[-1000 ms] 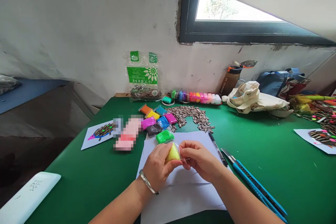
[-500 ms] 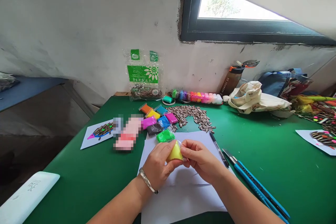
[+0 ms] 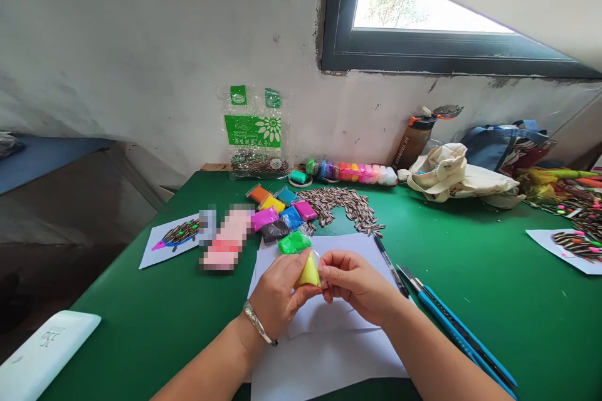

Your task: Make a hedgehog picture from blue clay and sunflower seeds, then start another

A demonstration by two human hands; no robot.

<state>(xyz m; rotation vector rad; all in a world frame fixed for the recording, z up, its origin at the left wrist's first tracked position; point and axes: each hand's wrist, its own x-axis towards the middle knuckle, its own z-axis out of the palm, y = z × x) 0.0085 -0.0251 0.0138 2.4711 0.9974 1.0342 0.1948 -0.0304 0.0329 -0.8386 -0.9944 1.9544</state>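
Note:
Over the white paper (image 3: 329, 351), my left hand (image 3: 279, 288) is closed around a packet of yellow modelling clay (image 3: 309, 271). My right hand (image 3: 352, 279) pinches the clear plastic edge of the same packet from the right. Just beyond my fingers lies a green clay packet (image 3: 295, 242), and behind it are several more in black (image 3: 276, 232), blue (image 3: 291, 218), magenta (image 3: 266, 219), yellow (image 3: 273, 203) and orange (image 3: 258, 193). A heap of striped sunflower seeds (image 3: 345, 200) spreads behind the paper.
A black pen (image 3: 390, 266) and a blue craft knife (image 3: 461, 326), blade showing, lie right of the paper. To the left are a seed hedgehog picture (image 3: 176, 235) and a white device (image 3: 49, 351). A seed bag (image 3: 256, 138), bottle (image 3: 414, 141) and cloth bag (image 3: 461, 175) stand behind.
My right hand has drawn slightly away from the yellow clay, with the clear wrapper edge between its fingers. The left hand keeps its hold. The whole view has shifted slightly.

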